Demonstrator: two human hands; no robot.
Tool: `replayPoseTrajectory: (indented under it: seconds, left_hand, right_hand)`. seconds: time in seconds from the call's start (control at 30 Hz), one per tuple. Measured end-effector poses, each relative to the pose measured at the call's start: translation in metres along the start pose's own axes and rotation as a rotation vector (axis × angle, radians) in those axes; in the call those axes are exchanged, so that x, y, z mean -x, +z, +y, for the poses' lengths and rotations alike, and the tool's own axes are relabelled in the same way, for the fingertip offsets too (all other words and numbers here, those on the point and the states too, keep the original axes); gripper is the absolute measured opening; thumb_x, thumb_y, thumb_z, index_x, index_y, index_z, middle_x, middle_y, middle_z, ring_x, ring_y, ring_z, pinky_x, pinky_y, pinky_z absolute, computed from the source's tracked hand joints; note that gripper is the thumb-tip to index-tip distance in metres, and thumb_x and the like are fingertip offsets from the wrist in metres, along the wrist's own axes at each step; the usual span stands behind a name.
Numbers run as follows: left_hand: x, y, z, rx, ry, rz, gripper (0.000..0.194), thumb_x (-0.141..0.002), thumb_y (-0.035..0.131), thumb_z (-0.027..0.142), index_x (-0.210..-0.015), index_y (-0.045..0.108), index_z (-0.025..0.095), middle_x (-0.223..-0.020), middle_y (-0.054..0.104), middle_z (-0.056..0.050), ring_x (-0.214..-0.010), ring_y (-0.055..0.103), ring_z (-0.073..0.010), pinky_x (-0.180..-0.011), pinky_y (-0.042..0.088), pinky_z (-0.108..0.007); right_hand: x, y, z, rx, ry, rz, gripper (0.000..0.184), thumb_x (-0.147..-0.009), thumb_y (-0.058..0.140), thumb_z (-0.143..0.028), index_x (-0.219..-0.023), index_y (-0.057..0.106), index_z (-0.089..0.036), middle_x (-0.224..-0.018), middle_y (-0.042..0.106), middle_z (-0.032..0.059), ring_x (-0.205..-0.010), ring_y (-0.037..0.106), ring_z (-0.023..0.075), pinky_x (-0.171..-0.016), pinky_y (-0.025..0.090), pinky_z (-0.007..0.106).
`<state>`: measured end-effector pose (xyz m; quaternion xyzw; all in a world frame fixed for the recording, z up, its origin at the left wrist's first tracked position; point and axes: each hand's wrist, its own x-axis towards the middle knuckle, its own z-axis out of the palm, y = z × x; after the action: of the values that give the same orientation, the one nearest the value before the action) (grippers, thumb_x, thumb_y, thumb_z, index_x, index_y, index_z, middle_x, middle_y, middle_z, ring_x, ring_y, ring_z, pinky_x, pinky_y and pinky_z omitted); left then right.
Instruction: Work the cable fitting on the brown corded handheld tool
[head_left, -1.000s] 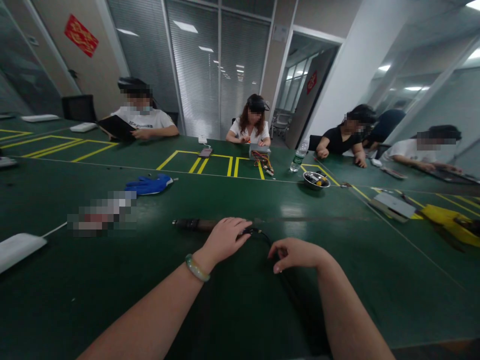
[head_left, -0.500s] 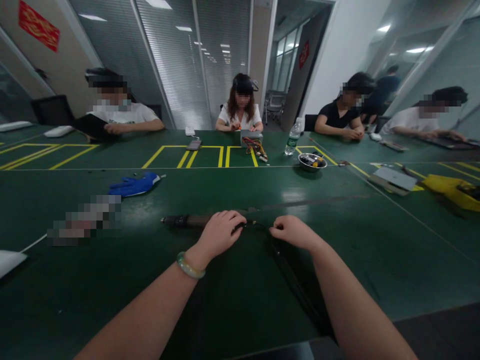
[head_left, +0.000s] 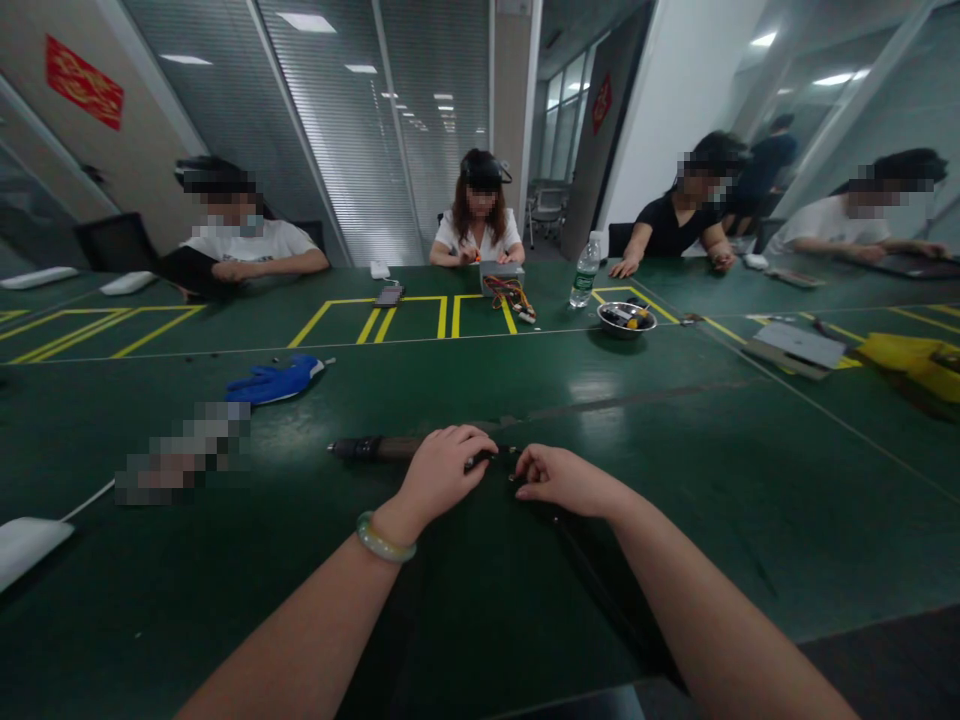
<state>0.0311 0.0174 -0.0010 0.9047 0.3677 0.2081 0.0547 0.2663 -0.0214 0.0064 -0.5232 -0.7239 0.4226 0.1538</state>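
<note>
A dark, long cylindrical tool (head_left: 386,449), which looks like an electric screwdriver, lies on the green table with its narrow tip to the left. My left hand (head_left: 450,465) is closed over its right end and covers part of it. Just right of that, the fingers of my right hand (head_left: 551,478) are curled in a pinch, with a small shiny tip of a black cable (head_left: 592,570) showing at them. The cable runs from under this hand toward the table's front edge. A small gap shows between the tool's end and the pinched tip.
A blue glove (head_left: 274,380) lies at the left, beside a blurred-out object (head_left: 184,455). Farther back are a water bottle (head_left: 585,272), a metal bowl (head_left: 627,330) of small parts, and a grey box (head_left: 502,275) with wires. Several people sit across the table.
My right hand has shifted left, toward my left hand, and its fingers have turned. The cable end that ran to the tool now shows at my right fingertips.
</note>
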Motion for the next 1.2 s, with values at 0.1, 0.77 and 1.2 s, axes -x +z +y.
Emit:
replayPoseTrajectory:
  seconds: [0.1, 0.77, 1.2]
  left_hand:
    - [0.0, 0.0, 0.0, 0.01, -0.001, 0.01, 0.02, -0.089, 0.058, 0.023, -0.107, 0.063, 0.028, -0.113, 0.063, 0.0, -0.103, 0.057, -0.0203, -0.087, 0.043, -0.037]
    - [0.0, 0.004, -0.002, 0.033, -0.011, 0.053, 0.018, -0.084, 0.064, 0.023, -0.1, 0.068, 0.03, -0.111, 0.064, 0.001, -0.098, 0.058, -0.0197, -0.086, 0.044, -0.037]
    - [-0.002, 0.006, 0.003, 0.024, -0.052, 0.069, 0.014, -0.084, 0.064, 0.024, -0.096, 0.069, 0.028, -0.105, 0.066, 0.001, -0.095, 0.059, -0.0194, -0.083, 0.044, -0.036]
  right_hand:
    - [0.002, -0.002, 0.002, -0.104, 0.022, -0.032, 0.028, -0.082, 0.068, -0.026, -0.108, 0.061, -0.019, -0.085, 0.069, 0.0, -0.077, 0.064, 0.0141, -0.065, 0.045, 0.023]
    - [-0.023, 0.033, -0.009, 0.274, -0.072, 0.557, 0.004, -0.079, 0.073, -0.021, -0.08, 0.073, -0.025, -0.084, 0.067, -0.0022, -0.08, 0.06, 0.0141, -0.074, 0.041, 0.026]
    - [-0.023, 0.025, 0.008, 0.018, -0.062, 0.41, 0.017, -0.072, 0.08, -0.031, -0.086, 0.075, -0.025, -0.083, 0.069, -0.0026, -0.072, 0.059, 0.0133, -0.065, 0.042, 0.024]
